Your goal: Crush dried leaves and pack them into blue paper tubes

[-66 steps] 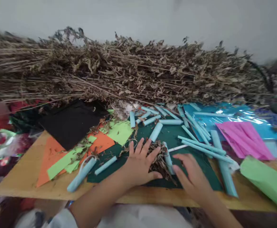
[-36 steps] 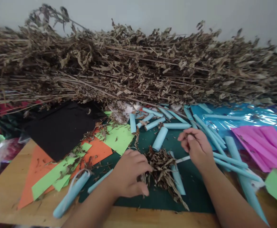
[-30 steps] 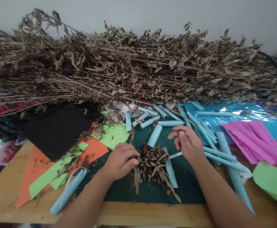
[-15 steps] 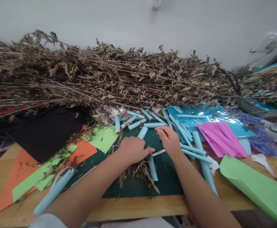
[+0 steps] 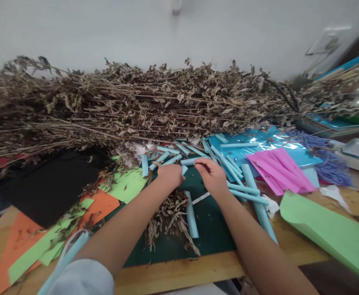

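My left hand (image 5: 170, 175) is curled over a short light-blue paper roll (image 5: 184, 169) on the dark green mat (image 5: 211, 229). My right hand (image 5: 211, 177) is beside it with its fingertips pinched together at the roll's far end. I cannot see what they pinch. A small heap of dried leaves (image 5: 170, 219) lies on the mat just below my left wrist. Another blue roll (image 5: 192, 215) lies next to the heap.
A long pile of dried stalks (image 5: 142, 102) fills the back of the wooden table (image 5: 173, 274). Several blue rolls (image 5: 228, 164), pink paper (image 5: 277, 170), a blue plastic sheet (image 5: 259, 143), green sheets (image 5: 330, 231), orange paper (image 5: 101, 205) and black paper (image 5: 50, 180) surround the mat.
Both hands have moved away from me, off the leaf heap, and come together at a blue roll. The view has tilted up and to the right.
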### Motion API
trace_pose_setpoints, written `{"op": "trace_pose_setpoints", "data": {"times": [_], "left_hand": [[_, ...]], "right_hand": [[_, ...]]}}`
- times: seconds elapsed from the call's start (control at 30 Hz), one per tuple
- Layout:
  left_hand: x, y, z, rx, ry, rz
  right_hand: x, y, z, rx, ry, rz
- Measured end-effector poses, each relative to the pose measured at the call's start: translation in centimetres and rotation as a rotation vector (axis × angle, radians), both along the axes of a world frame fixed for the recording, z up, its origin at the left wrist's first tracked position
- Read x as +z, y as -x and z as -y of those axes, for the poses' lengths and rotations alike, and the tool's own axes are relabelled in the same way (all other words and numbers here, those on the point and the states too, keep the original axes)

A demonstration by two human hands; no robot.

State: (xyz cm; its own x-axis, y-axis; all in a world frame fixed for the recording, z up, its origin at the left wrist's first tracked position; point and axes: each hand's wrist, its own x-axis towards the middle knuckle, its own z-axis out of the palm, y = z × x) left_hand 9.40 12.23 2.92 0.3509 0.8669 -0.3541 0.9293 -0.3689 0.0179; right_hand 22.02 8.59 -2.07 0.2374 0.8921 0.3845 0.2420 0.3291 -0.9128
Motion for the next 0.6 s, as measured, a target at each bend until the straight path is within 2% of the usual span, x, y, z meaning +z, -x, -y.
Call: {"op": "trace_pose_setpoints", "data": {"times": [0.1,0.2,0.3,0.37,0.43,0.5,0.6], "left_hand": [[1.1,1.5,0.9,-0.053,-0.070,0.097],[2.4,5.1,3.6,-0.188,-0.093,0.242],[2.5,9.0,7.2,-0.430,-0.141,0.660],[2.0,10.8,9.4,-0.527,-0.094,0.837],[1.4,11.8,11.0,-0.580,-0.036,0.920],[0.9,12.2,11.9,-0.609,0.036,0.922],[0.0,12.3,12.3,-0.657,0.168,0.868]], "right_hand": [[-0.5,-0.4,-0.4,-0.014,-0.008,-0.073],[-0.8,-0.9,-0.5,-0.014,-0.043,-0.190],[-0.5,-0.5,0.3,0.068,-0.100,-0.276],[0.0,0.5,1.4,0.161,-0.137,-0.302],[0.8,1.7,2.7,0.263,-0.171,-0.313],[1.8,3.2,4.0,0.397,-0.225,-0.304],[3.8,5.5,5.8,0.732,-0.326,-0.210]]}}
